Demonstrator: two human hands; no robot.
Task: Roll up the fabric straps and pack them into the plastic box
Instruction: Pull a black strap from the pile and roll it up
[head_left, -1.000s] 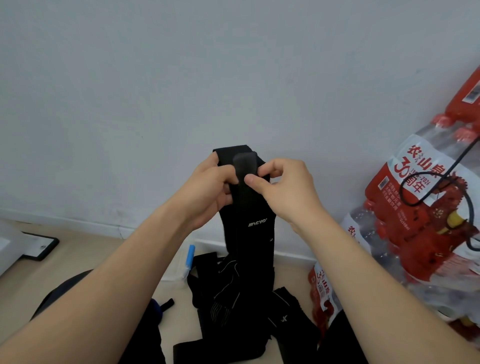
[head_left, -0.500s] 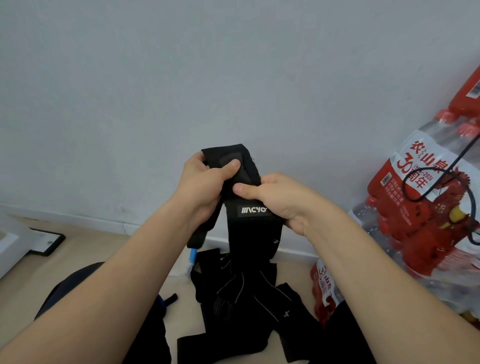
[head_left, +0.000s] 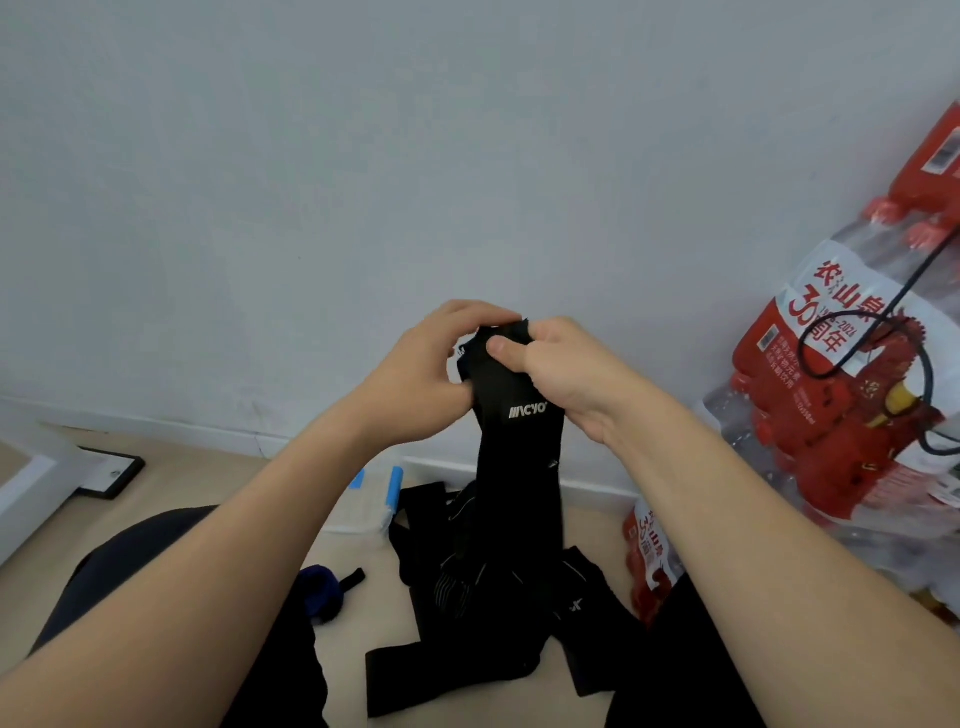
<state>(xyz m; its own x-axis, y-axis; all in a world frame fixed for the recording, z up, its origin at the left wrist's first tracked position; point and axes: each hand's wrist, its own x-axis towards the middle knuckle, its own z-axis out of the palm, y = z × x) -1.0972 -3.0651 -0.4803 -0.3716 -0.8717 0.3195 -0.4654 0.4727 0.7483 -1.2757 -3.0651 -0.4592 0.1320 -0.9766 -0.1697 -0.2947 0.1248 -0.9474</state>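
Left hand (head_left: 415, 376), right hand (head_left: 569, 374) clench top of hanging black strap (head_left: 519, 467); plastic box (head_left: 363, 514) at 7 o'clock, contents indiscernible

Looks like a room at home: plain wall (head_left: 363, 156) behind the grip, pale floor (head_left: 171, 499) below, bottled-water packs (head_left: 841, 415) stacked right.

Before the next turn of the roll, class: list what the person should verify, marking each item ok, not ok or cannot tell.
1. Grip: left hand and right hand both hold the black strap at its top: ok.
2. Roll tight and even: cannot tell, the hands cover it.
3. Tail free of the pile of straps: cannot tell.
4. Target in view: plastic box on the floor: ok.
5. Box lid open: cannot tell.
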